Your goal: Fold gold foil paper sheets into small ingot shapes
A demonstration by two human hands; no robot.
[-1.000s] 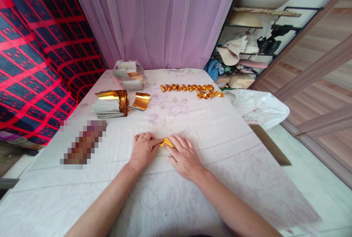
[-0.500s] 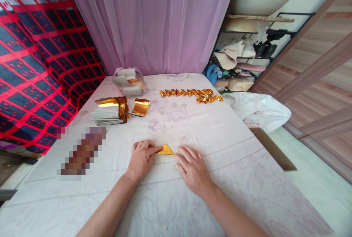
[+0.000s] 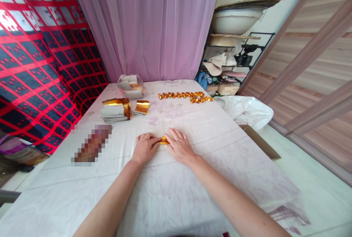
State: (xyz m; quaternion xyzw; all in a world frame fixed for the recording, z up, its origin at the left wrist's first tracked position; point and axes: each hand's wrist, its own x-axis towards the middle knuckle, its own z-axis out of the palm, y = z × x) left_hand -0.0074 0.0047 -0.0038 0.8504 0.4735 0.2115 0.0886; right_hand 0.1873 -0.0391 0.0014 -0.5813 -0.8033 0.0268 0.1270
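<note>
A small folded piece of gold foil paper [image 3: 164,140] lies flat on the patterned tablecloth between my two hands. My left hand [image 3: 145,147] is closed at its left end, fingers bent, with thumb and index finger pressing it down. My right hand [image 3: 181,145] lies open from the right, fingers stretched over the cloth, and covers the paper's right end. Farther off, a row of folded gold foil pieces [image 3: 181,95] runs across the cloth. To the left stand a stack of foil-faced sheets [image 3: 115,110] and one loose gold sheet [image 3: 142,107].
A clear plastic bag with more sheets [image 3: 130,86] sits at the back left. A blurred-out item [image 3: 93,143] lies at the left. Right of the table are a white plastic bag [image 3: 247,108], a cardboard piece [image 3: 260,141] and a loaded shelf rack [image 3: 228,53].
My right hand has moved left onto the gold foil paper, covering its right part. My left hand keeps its hold on the left end. The camera view has shifted.
</note>
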